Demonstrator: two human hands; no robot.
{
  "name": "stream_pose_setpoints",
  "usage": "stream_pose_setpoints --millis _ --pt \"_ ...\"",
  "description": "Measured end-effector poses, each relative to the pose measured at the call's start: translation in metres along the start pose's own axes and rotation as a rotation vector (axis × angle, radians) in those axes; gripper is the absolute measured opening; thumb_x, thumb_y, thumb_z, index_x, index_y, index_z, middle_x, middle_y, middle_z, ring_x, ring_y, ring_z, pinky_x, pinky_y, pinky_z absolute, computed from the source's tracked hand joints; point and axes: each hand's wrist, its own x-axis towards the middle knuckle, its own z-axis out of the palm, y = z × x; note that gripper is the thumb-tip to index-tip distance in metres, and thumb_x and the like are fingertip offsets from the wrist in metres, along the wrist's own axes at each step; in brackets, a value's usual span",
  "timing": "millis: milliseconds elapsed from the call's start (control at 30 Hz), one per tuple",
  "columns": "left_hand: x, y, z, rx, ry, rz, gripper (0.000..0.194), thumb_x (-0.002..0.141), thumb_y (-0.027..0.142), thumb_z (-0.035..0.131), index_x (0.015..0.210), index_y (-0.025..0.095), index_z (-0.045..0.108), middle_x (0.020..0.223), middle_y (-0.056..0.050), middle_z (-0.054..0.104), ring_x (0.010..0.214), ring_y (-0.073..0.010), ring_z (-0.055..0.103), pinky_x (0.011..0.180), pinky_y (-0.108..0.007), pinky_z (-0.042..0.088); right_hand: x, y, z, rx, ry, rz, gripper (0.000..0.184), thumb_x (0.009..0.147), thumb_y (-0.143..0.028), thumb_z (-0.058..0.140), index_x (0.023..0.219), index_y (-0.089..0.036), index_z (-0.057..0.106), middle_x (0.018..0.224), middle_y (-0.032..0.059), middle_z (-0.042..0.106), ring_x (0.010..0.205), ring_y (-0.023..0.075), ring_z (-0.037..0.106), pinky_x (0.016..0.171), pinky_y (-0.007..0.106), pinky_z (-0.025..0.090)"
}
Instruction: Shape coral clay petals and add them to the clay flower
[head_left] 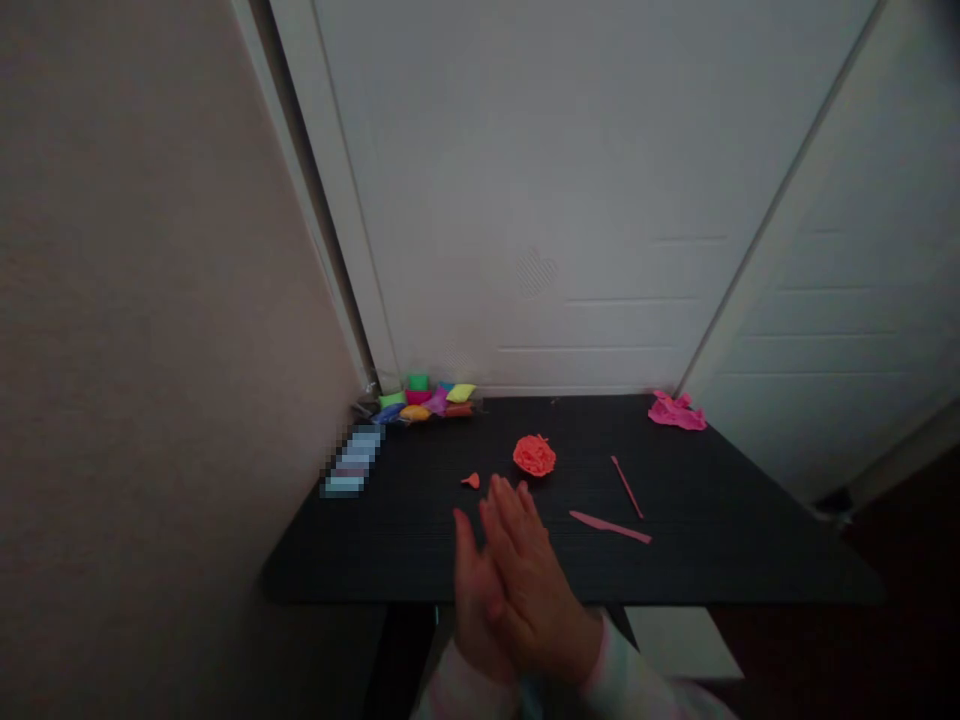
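My left hand (474, 590) and my right hand (532, 580) are pressed palm to palm above the table's front part, fingers long and pointing away from me. Whatever lies between the palms, if anything, is hidden. Just beyond the fingertips sits a round orange-red lump of modelling clay (534, 455) with a rough, crumbly-looking top. To its left lies a small orange clay piece (471, 481) with a thin tail. On the right are a pink plastic knife (610, 527) and a thin pink modelling stick (627, 487).
The dark table (705, 540) stands against a white panelled door or wall (585, 200). Several colourful clay packets (418, 412) lie at the back left, near a blurred-out pale item (352, 462). A crumpled pink piece (676, 411) rests at the back right. A beige wall (150, 300) borders the left.
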Motion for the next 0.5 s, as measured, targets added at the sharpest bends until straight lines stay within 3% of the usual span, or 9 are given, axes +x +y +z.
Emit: stream_pose_setpoints --millis 33,67,100,200,233,267,333,367,500 --pt "-0.005 -0.004 0.002 -0.003 0.001 0.089 0.064 0.057 0.065 0.057 0.117 0.053 0.040 0.142 0.020 0.021 0.134 -0.0224 0.005 0.107 -0.035 0.016 -0.006 -0.005 0.002 0.012 -0.018 -0.017 0.069 0.083 -0.058 0.016 0.139 -0.017 0.006 0.146 0.0132 0.006 0.132 0.0329 0.008 0.100 0.058 0.018" --pt "-0.011 -0.008 0.007 0.016 0.033 0.298 0.064 0.057 0.073 0.048 0.118 0.055 0.038 0.141 0.022 0.021 0.134 -0.0204 0.002 0.108 -0.033 0.014 -0.010 -0.010 0.004 0.025 -0.022 -0.044 0.071 0.082 -0.061 0.016 0.139 -0.019 0.005 0.146 0.0119 0.006 0.131 0.0341 0.007 0.099 0.059 0.017" --pt "-0.016 -0.013 0.013 0.055 0.058 0.416 0.059 0.063 0.074 0.038 0.120 0.056 0.034 0.141 0.023 0.021 0.134 -0.0183 0.001 0.108 -0.033 0.012 -0.012 -0.016 0.004 0.034 -0.014 -0.067 0.073 0.080 -0.063 0.015 0.139 -0.022 0.003 0.147 0.0099 0.005 0.131 0.0352 0.005 0.099 0.061 0.016" --pt "-0.018 -0.021 0.029 0.052 0.126 0.481 0.061 0.070 0.071 0.027 0.127 0.050 0.026 0.142 0.022 0.015 0.134 -0.0208 0.003 0.108 -0.037 0.012 -0.006 -0.021 -0.002 0.048 0.029 -0.037 0.071 0.079 -0.065 0.008 0.138 -0.027 0.000 0.147 0.0065 -0.001 0.131 0.0374 0.003 0.096 0.067 0.007" --pt "-0.014 -0.019 0.030 -0.014 0.159 0.455 0.065 0.069 0.072 0.024 0.129 0.047 0.026 0.143 0.018 0.017 0.134 -0.0225 0.004 0.108 -0.039 0.013 -0.002 -0.018 -0.004 0.057 0.047 0.020 0.069 0.080 -0.063 0.005 0.138 -0.027 0.000 0.147 0.0069 -0.003 0.131 0.0372 0.003 0.097 0.067 0.007" --pt "-0.009 -0.016 0.028 -0.036 0.154 0.337 0.068 0.069 0.072 0.024 0.130 0.042 0.028 0.143 0.015 0.020 0.133 -0.0232 0.005 0.108 -0.039 0.014 0.002 -0.012 -0.005 0.068 0.070 0.078 0.067 0.081 -0.060 0.002 0.138 -0.026 -0.001 0.147 0.0079 -0.004 0.131 0.0362 0.003 0.097 0.066 0.009" --pt "0.003 -0.003 0.018 0.010 0.038 -0.139 0.061 0.075 0.064 0.031 0.129 0.036 0.035 0.140 0.007 0.031 0.132 -0.0228 0.014 0.107 -0.039 0.016 0.003 0.000 -0.004 0.081 0.109 0.153 0.062 0.084 -0.054 0.001 0.138 -0.024 -0.002 0.147 0.0087 -0.005 0.132 0.0326 0.004 0.100 0.061 0.014" --pt "0.009 0.004 0.012 0.030 0.034 -0.259 0.059 0.077 0.061 0.030 0.129 0.033 0.036 0.138 0.002 0.036 0.131 -0.0227 0.019 0.107 -0.039 0.015 0.001 0.005 -0.001 0.076 0.123 0.145 0.061 0.085 -0.053 0.003 0.138 -0.024 -0.002 0.147 0.0087 -0.005 0.132 0.0315 0.004 0.101 0.059 0.016" --pt "0.019 0.018 -0.007 0.134 0.110 -0.198 0.063 0.077 0.065 0.022 0.131 0.034 0.031 0.136 0.002 0.039 0.132 -0.0204 0.016 0.107 -0.041 0.015 -0.012 -0.001 0.021 0.119 0.091 0.080 0.069 0.082 -0.060 0.012 0.139 -0.023 0.002 0.147 0.0080 0.002 0.131 0.0322 0.011 0.099 0.054 0.028"
